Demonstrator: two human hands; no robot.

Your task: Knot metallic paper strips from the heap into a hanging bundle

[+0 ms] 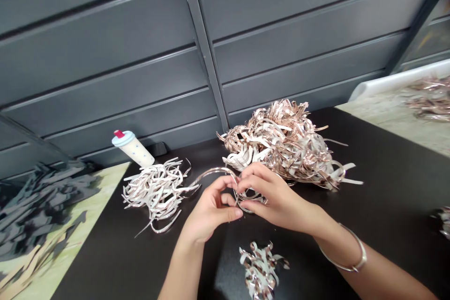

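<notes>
My left hand and my right hand meet over the middle of the black table, their fingertips closed on a thin shiny strip. The strip arches out to the left from between the fingers, and part of it is hidden by them. Behind my right hand lies a large tangled heap of rose-gold and white strips. A smaller pile of white strips spreads out to the left of my left hand. Closer to me, below the hands, is a small bunch of curled strips.
A white tumbler with a light-blue lid and red top stands behind the left pile. Dark strips cover a pale surface at far left. More rose-gold strips lie at far right. A grey panelled wall borders the black table.
</notes>
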